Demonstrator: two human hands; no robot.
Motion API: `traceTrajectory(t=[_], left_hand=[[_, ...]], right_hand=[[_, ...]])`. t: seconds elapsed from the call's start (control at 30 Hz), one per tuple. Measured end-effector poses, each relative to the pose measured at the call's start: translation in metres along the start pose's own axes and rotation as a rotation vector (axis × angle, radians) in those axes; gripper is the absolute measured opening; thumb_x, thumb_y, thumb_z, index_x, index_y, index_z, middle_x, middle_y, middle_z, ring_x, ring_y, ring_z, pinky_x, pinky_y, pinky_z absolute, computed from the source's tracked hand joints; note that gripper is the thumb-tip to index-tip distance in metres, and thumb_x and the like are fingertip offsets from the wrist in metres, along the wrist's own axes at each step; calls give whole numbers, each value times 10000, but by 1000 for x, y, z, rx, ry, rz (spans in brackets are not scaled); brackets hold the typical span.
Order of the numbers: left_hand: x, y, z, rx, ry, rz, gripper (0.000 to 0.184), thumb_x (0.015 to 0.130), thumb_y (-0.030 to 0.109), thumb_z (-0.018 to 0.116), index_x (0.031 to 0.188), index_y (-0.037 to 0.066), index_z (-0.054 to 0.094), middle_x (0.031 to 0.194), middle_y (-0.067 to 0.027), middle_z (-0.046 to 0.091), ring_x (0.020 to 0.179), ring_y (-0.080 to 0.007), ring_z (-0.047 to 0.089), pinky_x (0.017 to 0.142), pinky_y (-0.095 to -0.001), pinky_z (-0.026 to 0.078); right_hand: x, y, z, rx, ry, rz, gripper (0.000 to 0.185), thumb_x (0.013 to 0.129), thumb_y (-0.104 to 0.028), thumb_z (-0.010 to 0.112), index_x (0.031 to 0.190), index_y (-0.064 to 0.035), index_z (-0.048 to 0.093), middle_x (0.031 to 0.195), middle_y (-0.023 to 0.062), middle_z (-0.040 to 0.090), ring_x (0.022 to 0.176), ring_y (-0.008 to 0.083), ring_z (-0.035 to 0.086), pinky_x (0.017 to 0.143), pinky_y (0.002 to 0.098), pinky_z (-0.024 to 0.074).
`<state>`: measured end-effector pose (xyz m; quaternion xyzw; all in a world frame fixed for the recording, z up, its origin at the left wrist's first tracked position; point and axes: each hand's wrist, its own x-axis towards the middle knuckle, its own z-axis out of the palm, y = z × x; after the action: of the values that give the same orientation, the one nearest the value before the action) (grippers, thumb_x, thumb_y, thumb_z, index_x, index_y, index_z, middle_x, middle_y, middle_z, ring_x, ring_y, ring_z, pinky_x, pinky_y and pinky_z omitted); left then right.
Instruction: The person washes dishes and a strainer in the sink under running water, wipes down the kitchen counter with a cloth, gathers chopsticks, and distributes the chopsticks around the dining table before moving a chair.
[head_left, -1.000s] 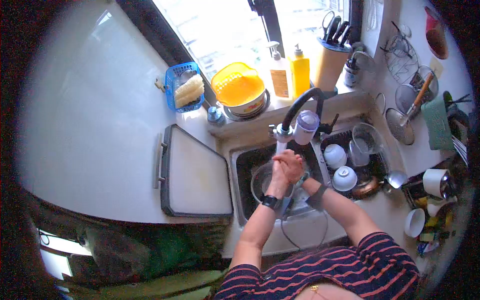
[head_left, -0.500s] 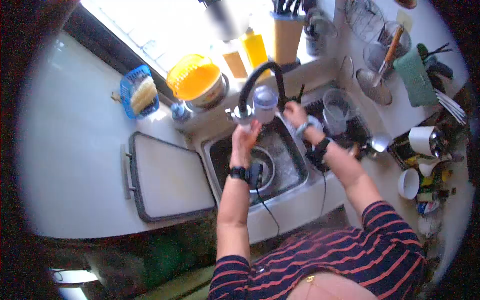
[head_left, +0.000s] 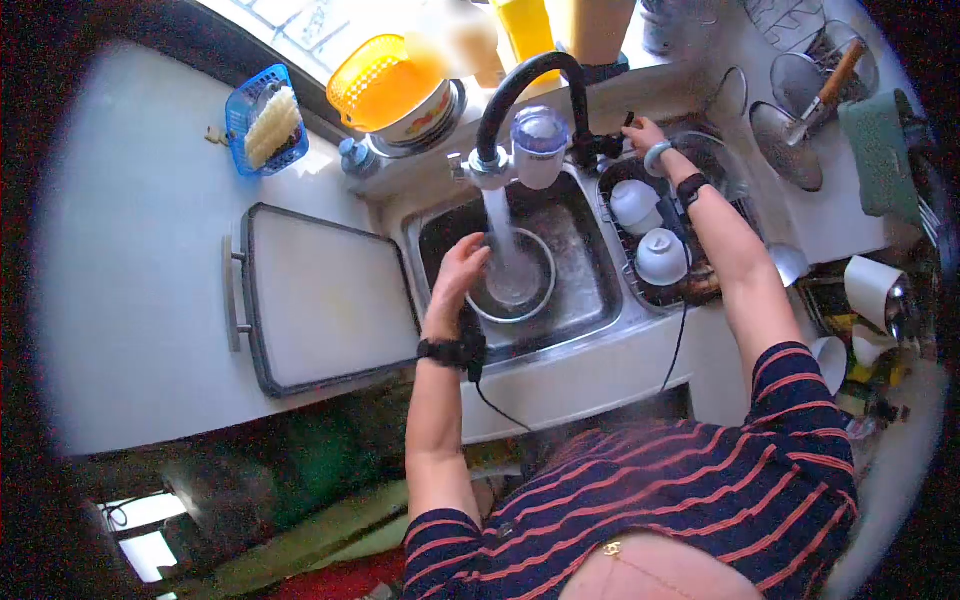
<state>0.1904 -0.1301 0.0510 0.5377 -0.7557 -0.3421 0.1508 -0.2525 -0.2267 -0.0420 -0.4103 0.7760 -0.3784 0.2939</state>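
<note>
My right hand [head_left: 648,138] grips the dark faucet lever [head_left: 630,120] to the right of the black curved faucet [head_left: 530,62]. Water [head_left: 499,213] runs from the spout into a round metal bowl [head_left: 551,290] in the sink [head_left: 585,280]. My left hand [head_left: 462,270] is beside the stream at the bowl's upper left rim, its fingers slightly bent and apart, with nothing visible in them. Whether its fingertips touch the rim, I cannot tell. A clear cylindrical water filter [head_left: 539,150] stands between the spout and the lever.
Two white bowls [head_left: 661,257] sit upside down in a dish rack [head_left: 625,235] right of the sink. Left lies a grey-edged cutting board [head_left: 325,300]. A blue basket [head_left: 240,125] with a sponge and an orange colander [head_left: 375,70] are farther back.
My left hand has moved down and left from the spout. My right hand has moved right and up, onto the lever. Running water now shows clearly below the spout.
</note>
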Motion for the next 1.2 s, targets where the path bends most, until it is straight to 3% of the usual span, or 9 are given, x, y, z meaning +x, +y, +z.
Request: traceTrajectory(t=[0.07, 0.13, 0.2, 0.33, 0.4, 0.47, 0.53, 0.63, 1.2], left_hand=[[-26, 13, -18, -1062, -242, -307, 414, 778, 235, 561, 1097, -22, 498, 977, -145, 593, 864, -262, 584, 753, -340, 455], [-39, -4, -15, -1028, -230, -292, 382, 796, 217, 543, 1092, -23, 501, 953, -117, 601, 840, -210, 589, 741, -308, 458], [-54, -22, -11, 75, -141, -149, 349, 832, 228, 511, 1106, 12, 502, 911, -79, 600, 823, -173, 586, 725, -288, 460], [-89, -18, -9, -957, -106, -432, 338, 795, 253, 540, 1057, 40, 554, 903, -133, 616, 865, -206, 583, 761, -302, 437], [-108, 1, -11, 470, -18, -223, 297, 817, 208, 514, 1022, -3, 560, 855, -74, 614, 778, -152, 562, 693, -272, 443], [-122, -21, 1, -348, 75, -252, 272, 820, 187, 518, 1016, 4, 567, 822, -51, 607, 745, -122, 543, 669, -236, 431], [-140, -32, -6, -707, 43, -342, 288, 826, 201, 537, 1056, 29, 551, 940, -30, 594, 845, -142, 566, 780, -258, 436], [-196, -29, -20, 127, 211, -254, 306, 779, 175, 552, 1047, 26, 555, 954, -120, 610, 859, -200, 584, 771, -303, 446], [-594, 28, -46, 274, 1458, -1022, 202, 734, 81, 606, 923, 20, 570, 802, -88, 607, 683, -157, 584, 630, -268, 464]], right_hand=[[-11, -9, -2, 48, -10, 26, 424, 758, -287, 592, 1079, -27, 497, 814, 55, 547, 574, 145, 488, 448, 271, 396], [-21, -25, -5, 140, -148, -11, 377, 751, -280, 599, 1037, -47, 518, 805, 54, 552, 568, 145, 481, 424, 254, 380], [-6, -12, -2, 77, -244, 46, 364, 737, -285, 609, 1008, -58, 526, 834, 65, 565, 646, 163, 541, 466, 295, 433], [3, -8, 12, -114, -79, -13, 356, 708, -285, 610, 963, -41, 564, 859, 107, 606, 746, 249, 611, 618, 408, 479], [5, -9, 11, -266, -7, -147, 365, 685, -295, 610, 927, -24, 586, 862, 144, 618, 727, 277, 610, 650, 384, 474], [39, 18, 18, -406, 9, -203, 536, 608, -500, 629, 774, 10, 634, 811, 217, 611, 766, 333, 603, 682, 404, 480], [74, 52, 24, -493, -27, -163, 411, 670, -356, 620, 909, -23, 619, 868, 175, 614, 809, 284, 590, 685, 359, 451], [65, 59, -5, -589, -413, -604, 455, 742, -317, 581, 1101, -43, 527, 1051, 117, 560, 943, 206, 541, 781, 306, 413], [-31, 30, 34, -368, -361, -423, 480, 765, -316, 551, 1152, -42, 478, 1109, 108, 523, 993, 201, 510, 821, 314, 392]])
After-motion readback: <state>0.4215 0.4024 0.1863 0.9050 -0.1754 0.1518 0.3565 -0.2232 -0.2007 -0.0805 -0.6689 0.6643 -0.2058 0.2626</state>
